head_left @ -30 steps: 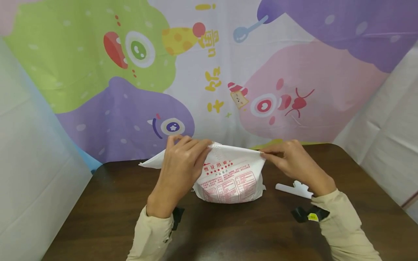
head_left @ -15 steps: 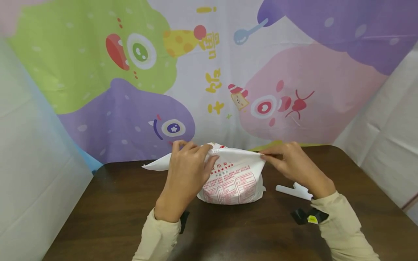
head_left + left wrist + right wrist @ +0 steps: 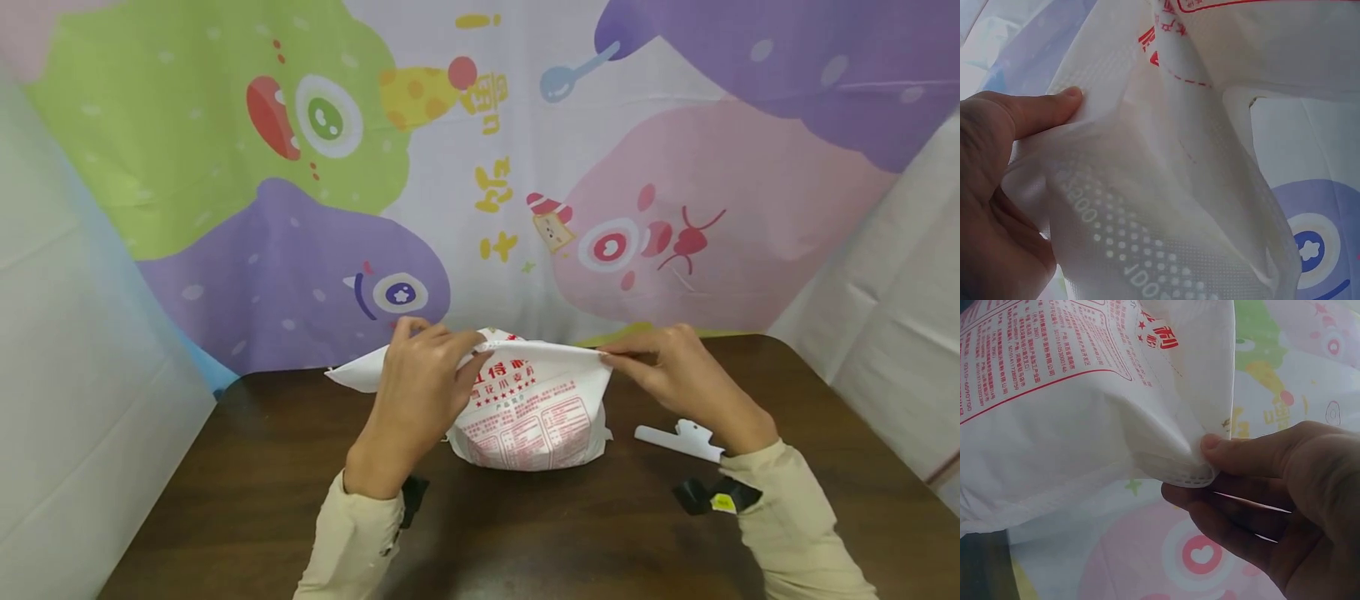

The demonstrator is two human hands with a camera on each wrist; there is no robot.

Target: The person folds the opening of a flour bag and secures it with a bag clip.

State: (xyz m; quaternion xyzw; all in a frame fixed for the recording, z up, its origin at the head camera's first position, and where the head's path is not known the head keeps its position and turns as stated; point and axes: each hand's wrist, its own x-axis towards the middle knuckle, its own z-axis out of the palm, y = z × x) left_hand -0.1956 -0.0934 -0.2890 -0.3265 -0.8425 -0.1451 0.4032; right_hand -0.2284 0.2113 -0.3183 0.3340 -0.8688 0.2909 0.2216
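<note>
Left hand (image 3: 422, 383) pinches white bag (image 3: 528, 421) along rim; right hand (image 3: 678, 371), top corner.

Backdrop cloth (image 3: 517, 292) — cartoon monsters, green, purple and pink; table (image 3: 555, 542) — dark wood grain, rounded far corners; pale side drapes (image 3: 892, 308).
</note>
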